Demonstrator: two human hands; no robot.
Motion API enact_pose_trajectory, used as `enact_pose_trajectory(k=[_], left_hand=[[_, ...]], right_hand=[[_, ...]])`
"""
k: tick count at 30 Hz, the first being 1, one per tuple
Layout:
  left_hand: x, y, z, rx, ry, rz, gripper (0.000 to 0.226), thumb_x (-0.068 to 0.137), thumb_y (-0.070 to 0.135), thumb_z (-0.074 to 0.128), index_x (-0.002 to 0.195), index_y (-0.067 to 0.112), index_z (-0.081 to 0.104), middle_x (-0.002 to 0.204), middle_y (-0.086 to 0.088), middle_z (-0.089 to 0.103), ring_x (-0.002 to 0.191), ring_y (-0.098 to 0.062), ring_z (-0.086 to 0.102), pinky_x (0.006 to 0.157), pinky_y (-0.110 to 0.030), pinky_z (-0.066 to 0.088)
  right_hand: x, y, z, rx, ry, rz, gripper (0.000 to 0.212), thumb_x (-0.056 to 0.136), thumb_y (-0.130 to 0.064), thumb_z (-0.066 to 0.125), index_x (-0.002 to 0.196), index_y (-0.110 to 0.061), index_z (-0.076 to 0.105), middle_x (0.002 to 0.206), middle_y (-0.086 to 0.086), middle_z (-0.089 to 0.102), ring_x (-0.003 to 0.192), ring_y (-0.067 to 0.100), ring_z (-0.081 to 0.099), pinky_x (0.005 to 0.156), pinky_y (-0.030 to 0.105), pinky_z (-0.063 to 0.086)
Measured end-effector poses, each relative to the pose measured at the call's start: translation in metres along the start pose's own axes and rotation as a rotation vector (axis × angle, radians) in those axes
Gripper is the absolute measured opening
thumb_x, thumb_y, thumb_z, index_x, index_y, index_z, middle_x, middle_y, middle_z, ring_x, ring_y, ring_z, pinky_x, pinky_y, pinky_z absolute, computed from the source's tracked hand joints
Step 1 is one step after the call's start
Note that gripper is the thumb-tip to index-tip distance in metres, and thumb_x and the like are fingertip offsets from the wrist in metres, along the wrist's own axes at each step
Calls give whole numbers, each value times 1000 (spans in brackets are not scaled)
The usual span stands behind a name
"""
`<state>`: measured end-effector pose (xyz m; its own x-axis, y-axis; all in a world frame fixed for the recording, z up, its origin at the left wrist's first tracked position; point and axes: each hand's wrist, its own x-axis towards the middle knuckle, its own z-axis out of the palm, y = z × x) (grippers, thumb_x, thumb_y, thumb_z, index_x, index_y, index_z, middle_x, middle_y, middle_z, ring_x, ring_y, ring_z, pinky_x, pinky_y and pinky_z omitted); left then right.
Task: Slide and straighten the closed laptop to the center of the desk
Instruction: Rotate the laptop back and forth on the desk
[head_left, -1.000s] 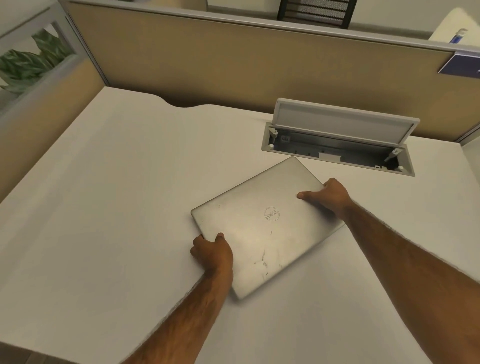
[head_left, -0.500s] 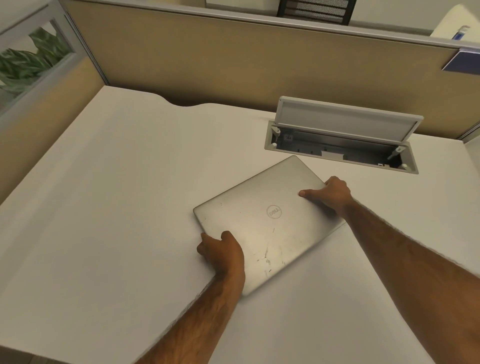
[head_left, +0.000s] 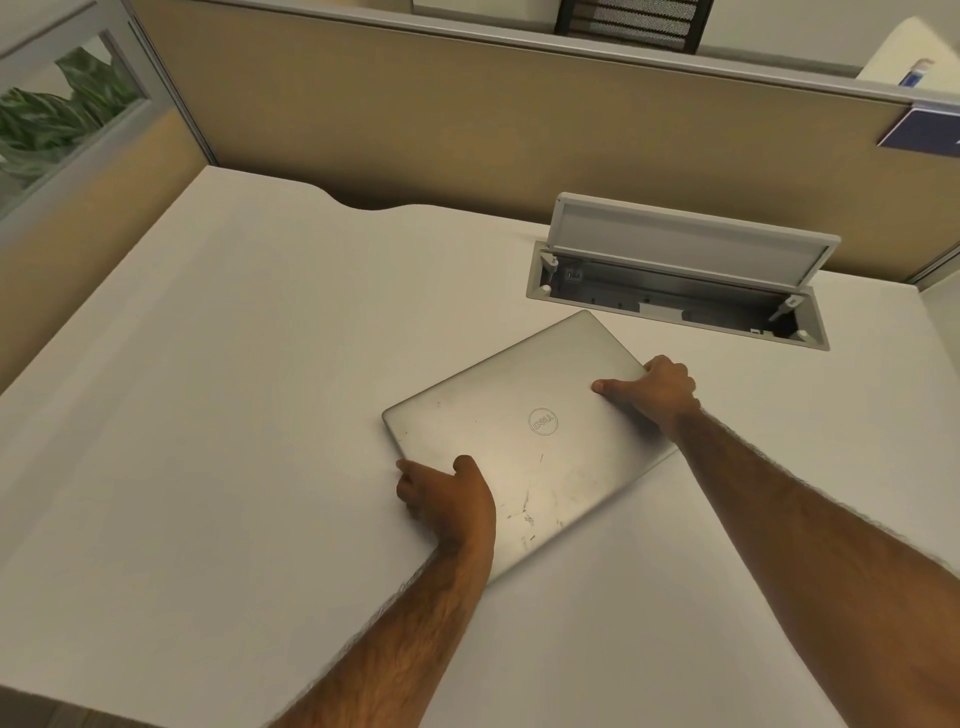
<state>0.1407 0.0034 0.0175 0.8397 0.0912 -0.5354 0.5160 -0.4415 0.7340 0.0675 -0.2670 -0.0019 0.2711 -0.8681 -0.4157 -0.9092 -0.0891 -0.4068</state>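
both hands (head_left: 447, 493) (head_left: 657, 387) on the skewed closed laptop (head_left: 530, 436), white desk (head_left: 234, 415)

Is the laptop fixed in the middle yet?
Not yet. Done: the laptop is closed and both hands hold it, left hand at its near-left edge, right hand at its right edge. Left: it sits crooked, right of the desk's middle, so sliding and straightening remain.

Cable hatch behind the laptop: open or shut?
Open: the hatch lid stands raised, showing the recess beneath.
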Motion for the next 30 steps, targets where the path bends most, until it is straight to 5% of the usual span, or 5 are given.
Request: enact_pose_trajectory(k=[18, 25, 30], left_hand=[[-8, -1, 1, 244, -90, 58, 94, 88, 26, 55, 156, -2, -3, 163, -17, 12, 148, -37, 19, 120, -46, 24], [-9, -9, -8, 364, -148, 137, 93, 87, 29, 56, 155, -4, 2, 160, -17, 16, 143, -35, 26, 117, -42, 27], [-1, -9, -20, 455, -194, 260, 91, 90, 31, 54, 157, -1, 1, 167, -19, -3, 155, -31, 4, 125, -40, 10]], right_hand=[[-9, 4, 15, -87, 121, -23, 99, 64, -81, 74, 134, -12, 61, 130, 14, 55, 126, 37, 52, 106, 54, 44], [-38, 4, 24, -147, 198, -117, 78, 84, -67, 64, 131, -6, 55, 134, 18, 58, 125, 41, 55, 104, 51, 44], [-82, 14, 33, -93, 267, -112, 67, 91, -51, 64, 133, 0, 56, 143, 18, 53, 136, 39, 44, 114, 51, 35]])
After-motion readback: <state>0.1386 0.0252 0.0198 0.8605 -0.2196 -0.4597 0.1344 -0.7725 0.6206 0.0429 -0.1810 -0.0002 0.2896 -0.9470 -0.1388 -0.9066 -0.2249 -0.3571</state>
